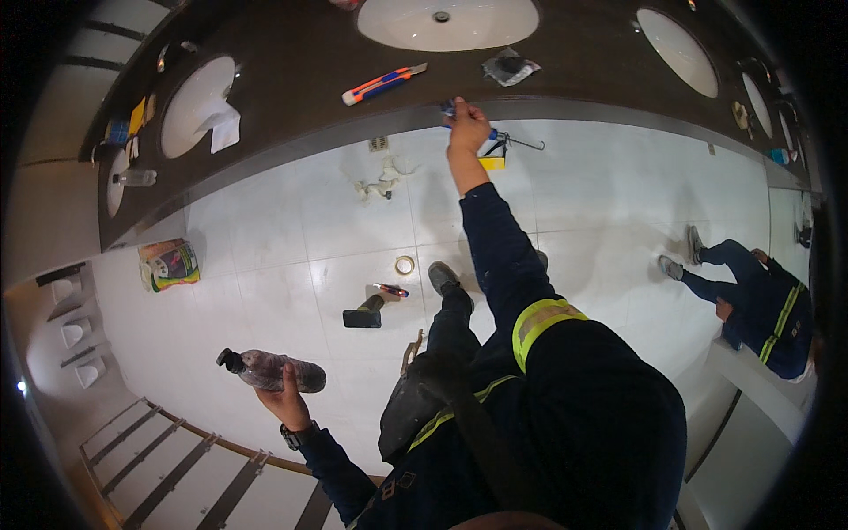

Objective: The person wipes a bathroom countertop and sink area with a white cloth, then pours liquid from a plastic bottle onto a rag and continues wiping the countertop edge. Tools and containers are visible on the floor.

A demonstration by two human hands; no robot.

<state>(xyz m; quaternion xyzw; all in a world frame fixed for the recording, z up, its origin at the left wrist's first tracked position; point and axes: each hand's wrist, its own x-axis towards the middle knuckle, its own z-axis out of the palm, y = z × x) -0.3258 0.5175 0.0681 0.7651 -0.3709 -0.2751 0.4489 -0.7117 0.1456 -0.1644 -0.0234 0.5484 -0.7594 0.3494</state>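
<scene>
My left hand point(286, 404) is wrapped round a clear plastic bottle point(260, 365) with a black cap and dark-tinted contents. It holds the bottle nearly level above the floor. Stretched forward, my right hand point(468, 131) is at the front edge of the dark counter point(296, 75), fingers closed. A small dark thing shows at its fingertips, too small to name. On the counter close by lie an orange and blue box cutter point(384, 84) with its blade out and a crumpled black packet point(510, 67). Below the right hand, a blue caulking gun point(521, 141) is partly hidden.
White sinks point(495, 34) are set in the counter. On the tiled floor are a tape roll point(405, 265), a dark stand-like object point(363, 314), a second cutter point(391, 290), scraps point(382, 184) and a printed bag point(170, 265). Another person point(751, 291) sits at right.
</scene>
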